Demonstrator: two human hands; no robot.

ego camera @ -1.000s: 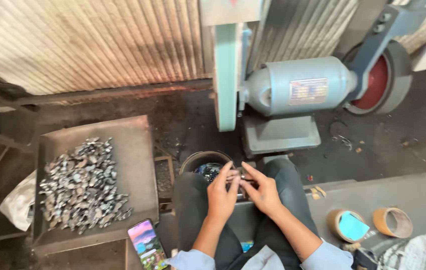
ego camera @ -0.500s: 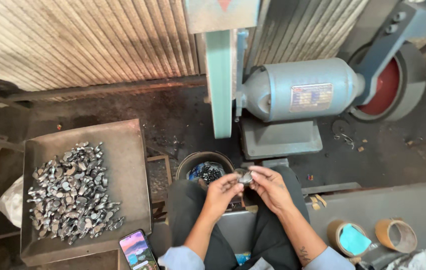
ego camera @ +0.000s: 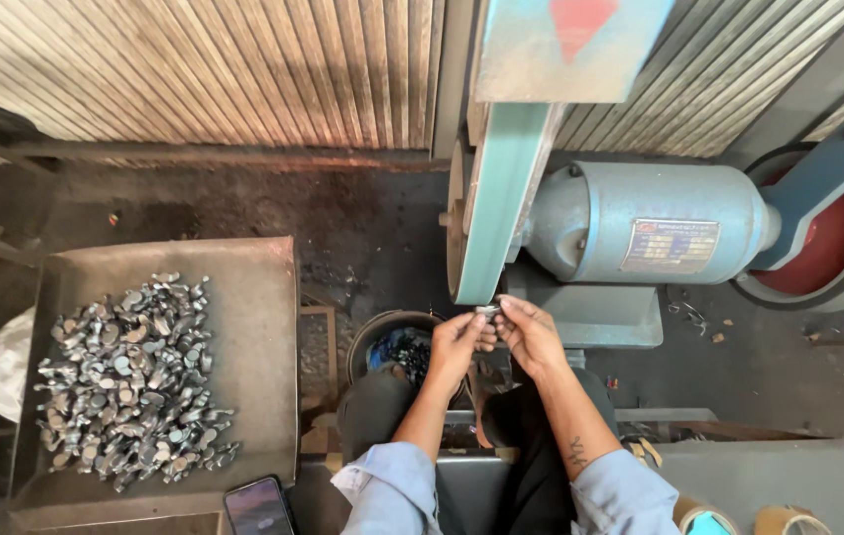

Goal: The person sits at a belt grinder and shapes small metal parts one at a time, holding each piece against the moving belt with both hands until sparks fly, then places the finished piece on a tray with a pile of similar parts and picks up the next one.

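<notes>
Left hand and right hand both pinch the small metal piece just below the sanding belt. Grip firmly; keep fingertips clear of the belt.

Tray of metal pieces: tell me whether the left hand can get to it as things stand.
Probably yes. The tray of metal pieces sits open on the person's left, nothing between it and the left hand. That hand now pinches a small metal part with the right hand.
</notes>
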